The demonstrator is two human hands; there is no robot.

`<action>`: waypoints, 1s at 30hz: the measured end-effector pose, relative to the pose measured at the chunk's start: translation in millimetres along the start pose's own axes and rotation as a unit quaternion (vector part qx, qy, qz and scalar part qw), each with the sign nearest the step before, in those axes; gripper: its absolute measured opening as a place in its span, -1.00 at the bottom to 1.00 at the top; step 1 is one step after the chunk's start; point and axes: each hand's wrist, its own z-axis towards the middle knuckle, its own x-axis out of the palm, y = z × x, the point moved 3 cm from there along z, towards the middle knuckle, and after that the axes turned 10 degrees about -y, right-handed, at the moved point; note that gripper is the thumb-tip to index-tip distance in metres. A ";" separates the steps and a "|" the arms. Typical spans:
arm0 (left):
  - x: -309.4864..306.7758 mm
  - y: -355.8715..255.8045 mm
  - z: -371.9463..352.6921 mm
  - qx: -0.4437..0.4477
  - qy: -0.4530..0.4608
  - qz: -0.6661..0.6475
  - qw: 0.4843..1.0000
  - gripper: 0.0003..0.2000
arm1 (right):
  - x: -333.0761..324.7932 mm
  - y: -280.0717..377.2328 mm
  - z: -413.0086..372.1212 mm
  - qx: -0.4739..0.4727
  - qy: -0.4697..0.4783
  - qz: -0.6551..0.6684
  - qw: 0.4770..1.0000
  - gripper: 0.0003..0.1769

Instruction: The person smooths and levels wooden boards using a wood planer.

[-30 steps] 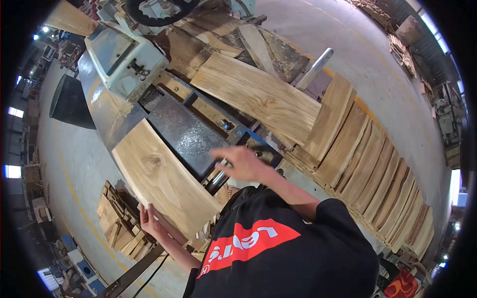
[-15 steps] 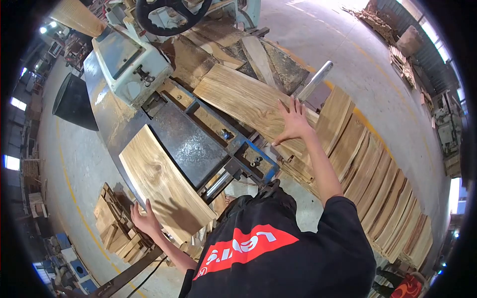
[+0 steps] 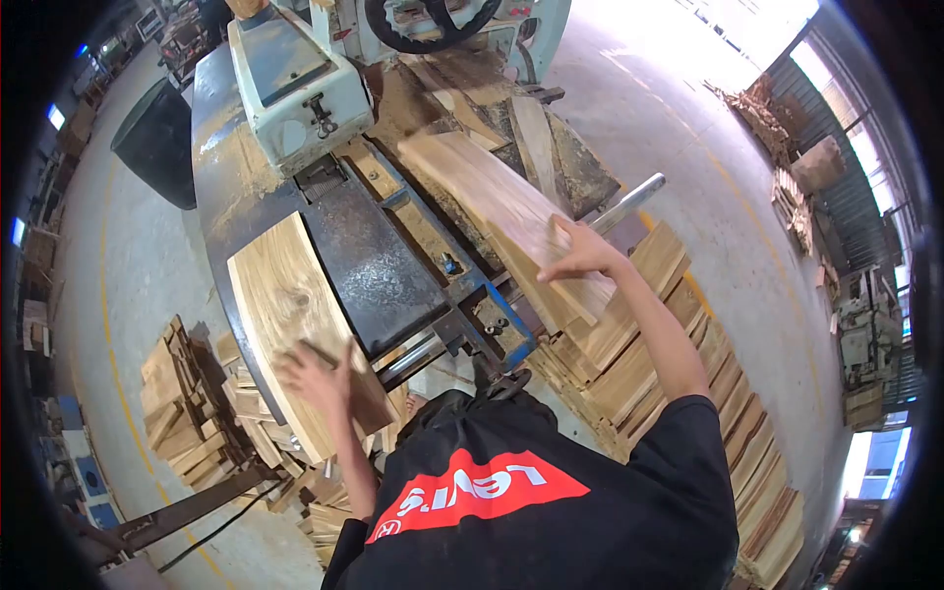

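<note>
My right hand [image 3: 587, 252] grips a pale wooden board [image 3: 497, 194] across its width, thumb on the near side and fingers over the far edge. The board looks tilted and a bit blurred, and another plank [image 3: 523, 270] shows beneath it. My left hand [image 3: 317, 382] lies over a second wooden board [image 3: 285, 280] with its fingers spread. That board rests on the dark metal machine table [image 3: 369, 261], along its left side. Between the two boards runs a blue-ended metal fence [image 3: 506, 329].
A pale green machine housing [image 3: 300, 113] and a black handwheel [image 3: 433, 22] stand at the back. Stacked planks [image 3: 723, 383] lie to my right. Offcuts [image 3: 182, 403] are piled on the floor at left, and a black bin [image 3: 157, 143] is beyond. A metal bar [image 3: 629, 200] sticks out at right.
My left hand has moved from beside the left board onto it. My right hand has closed from a flat spread onto the right board's edges, and that board has tilted, showing the plank below.
</note>
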 end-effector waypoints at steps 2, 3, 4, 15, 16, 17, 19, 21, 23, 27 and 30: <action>21.1 40.5 3.5 -0.094 -0.022 0.014 0.995 0.36 | -9.8 -12.5 0.4 0.052 0.069 0.206 0.975 0.28; 12.6 56.8 2.5 -0.150 -0.029 0.034 0.988 0.38 | -12.9 -16.3 -2.1 0.121 0.117 0.314 0.935 0.14; 9.0 77.5 0.2 -0.192 -0.004 0.028 0.981 0.36 | -14.6 -17.2 -4.5 0.186 0.163 0.416 0.875 0.02; -14.6 134.6 -68.8 -0.231 -0.109 -0.123 0.959 0.09 | 114.9 63.0 -39.5 0.064 0.076 0.808 0.581 -0.25; -22.4 131.1 -64.1 -0.244 -0.095 -0.126 0.957 0.04 | 128.6 75.0 -44.2 0.070 0.082 0.821 0.561 -0.25; -30.4 126.5 -60.0 -0.257 -0.083 -0.130 0.954 0.00 | 141.1 86.4 -48.7 0.075 0.088 0.830 0.545 -0.25; -41.3 118.3 -53.8 -0.163 -0.152 -0.146 0.964 -0.12 | 162.3 110.0 -55.4 0.084 0.105 0.843 0.521 -0.25; -51.5 106.1 -49.1 -0.117 -0.128 -0.230 0.958 -0.18 | 179.4 129.0 -60.3 0.096 0.121 0.849 0.506 -0.26; -73.0 74.8 -49.1 -0.140 -0.039 -0.298 0.944 -0.21 | 191.4 141.8 -64.2 0.108 0.132 0.851 0.497 -0.26; -63.1 79.8 -61.6 -0.161 -0.059 -0.173 0.970 -0.22 | 202.4 152.7 -69.5 0.125 0.141 0.849 0.494 -0.27; -50.7 112.0 -74.3 -0.234 -0.114 -0.156 0.953 -0.21 | 203.1 152.5 -73.9 0.134 0.139 0.846 0.497 -0.27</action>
